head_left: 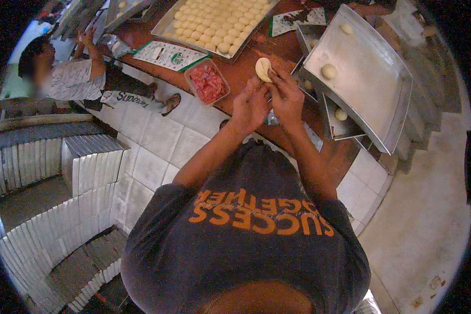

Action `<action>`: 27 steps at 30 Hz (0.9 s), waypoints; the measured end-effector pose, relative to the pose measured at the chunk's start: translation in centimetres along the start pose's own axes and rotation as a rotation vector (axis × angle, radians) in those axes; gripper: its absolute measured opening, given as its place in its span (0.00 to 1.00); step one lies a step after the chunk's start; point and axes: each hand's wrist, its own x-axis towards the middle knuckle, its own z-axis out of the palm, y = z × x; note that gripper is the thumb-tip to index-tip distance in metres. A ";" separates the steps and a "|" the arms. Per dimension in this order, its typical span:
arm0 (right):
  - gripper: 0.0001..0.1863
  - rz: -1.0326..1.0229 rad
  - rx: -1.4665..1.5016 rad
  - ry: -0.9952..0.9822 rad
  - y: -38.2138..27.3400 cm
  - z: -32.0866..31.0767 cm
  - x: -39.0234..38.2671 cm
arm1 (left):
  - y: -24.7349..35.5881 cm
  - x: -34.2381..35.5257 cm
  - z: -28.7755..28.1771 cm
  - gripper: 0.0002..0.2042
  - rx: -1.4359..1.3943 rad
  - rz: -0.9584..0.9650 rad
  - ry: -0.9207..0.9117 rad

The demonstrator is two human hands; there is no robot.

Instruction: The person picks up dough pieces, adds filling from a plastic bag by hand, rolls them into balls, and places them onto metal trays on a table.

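A flattened, pale piece of dough (pixel 263 68) is held up over the near edge of the brown table. My right hand (pixel 288 99) pinches it from the right, thumb and fingers on its edge. Close beside it, my left hand (pixel 250 108) has its curled fingertips against the dough's lower edge; some of those fingers are hidden. Left of my hands, a clear plastic tub (pixel 226 93) holds chunky red filling. Beyond it lies a large metal tray (pixel 234 54) packed with rows of round dough balls (pixel 214 26).
At right, tilted metal trays (pixel 371 78) are stacked, with a few dough balls (pixel 328 71) on them. A printed white-and-green packet (pixel 170 55) lies behind the tub, another (pixel 297 22) farther back. Another person (pixel 78 78) is at left, above stacked metal pans (pixel 89 172).
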 end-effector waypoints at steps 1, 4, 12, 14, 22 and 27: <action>0.14 0.122 0.122 -0.002 -0.6 -1.0 0.2 | -0.2 -0.2 0.8 0.23 -0.005 -0.016 0.014; 0.12 0.419 0.404 -0.062 -1.1 -3.9 -0.1 | -1.2 -0.5 2.0 0.21 -0.018 -0.094 0.074; 0.16 0.165 -0.001 -0.023 0.9 -10.1 -4.2 | -7.2 0.5 4.0 0.12 0.411 -0.157 0.148; 0.17 0.293 0.030 -0.033 1.7 -11.6 -5.5 | -9.0 -0.3 5.4 0.12 0.659 -0.138 0.174; 0.17 -0.020 -0.281 0.165 2.0 -15.4 -8.9 | -13.4 -1.8 9.6 0.10 0.302 -0.287 0.227; 0.09 0.343 -0.109 0.172 0.3 -17.4 -8.7 | -15.3 -2.1 10.1 0.08 0.245 -0.303 0.135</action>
